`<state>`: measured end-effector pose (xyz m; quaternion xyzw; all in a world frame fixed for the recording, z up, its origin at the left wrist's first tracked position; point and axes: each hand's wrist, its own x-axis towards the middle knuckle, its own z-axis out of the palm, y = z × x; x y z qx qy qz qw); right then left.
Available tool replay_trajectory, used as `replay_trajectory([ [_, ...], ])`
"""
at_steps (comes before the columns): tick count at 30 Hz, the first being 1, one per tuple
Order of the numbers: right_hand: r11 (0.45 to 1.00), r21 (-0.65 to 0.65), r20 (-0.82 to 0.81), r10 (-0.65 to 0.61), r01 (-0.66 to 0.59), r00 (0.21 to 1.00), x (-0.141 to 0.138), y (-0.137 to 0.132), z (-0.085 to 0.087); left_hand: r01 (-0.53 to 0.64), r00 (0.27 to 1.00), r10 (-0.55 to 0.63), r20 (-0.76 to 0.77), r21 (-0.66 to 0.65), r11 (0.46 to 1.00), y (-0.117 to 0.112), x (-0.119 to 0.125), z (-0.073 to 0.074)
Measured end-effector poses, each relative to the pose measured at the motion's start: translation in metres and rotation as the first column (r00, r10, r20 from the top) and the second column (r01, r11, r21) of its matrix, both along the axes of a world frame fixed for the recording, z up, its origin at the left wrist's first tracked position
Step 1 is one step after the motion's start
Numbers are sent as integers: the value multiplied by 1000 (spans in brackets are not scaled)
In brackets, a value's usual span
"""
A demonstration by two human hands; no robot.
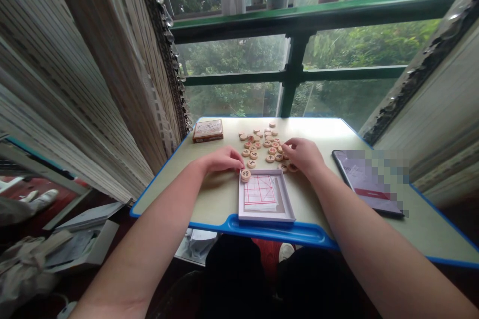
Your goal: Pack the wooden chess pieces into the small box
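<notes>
Where the left hand (222,159) reaches across the tabletop (220,199), its fingers (235,158) lie together, curled down just behind a round wooden xiangqi piece (246,175) perched on the corner of a shallow white box (264,217); from this angle, I can't tell whether they grip it or only touch it. The right hand (304,155) sits over a loose scatter of matching pieces (258,144), its fingers (288,145) slightly apart and curled against the nearest ones, with no clear pinch showing. Inside the box lies a sheet printed with a red board grid (260,192). Farther out, a small cardboard box (207,130) sits at the far left corner, and a phone with a blurred screen (368,182) lies to the right. A bamboo blind (93,84) hangs at the left, beside a green-framed window (295,75).
</notes>
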<state>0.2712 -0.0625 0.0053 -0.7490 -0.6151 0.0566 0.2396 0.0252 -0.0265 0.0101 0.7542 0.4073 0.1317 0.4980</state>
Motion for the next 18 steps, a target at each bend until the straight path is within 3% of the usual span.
replay_trajectory([
  [4,998,-54,3,30,-30,1000,-2,0,2,6,1000,-6,14,-2,1000,-1,1,1],
  [13,980,-114,9,-163,163,987,0,5,-1,39,999,-38,33,-36,999,-5,8,2],
  [18,981,-118,24,-150,151,988,-4,9,-6,-7,996,15,93,-86,996,-7,10,1],
])
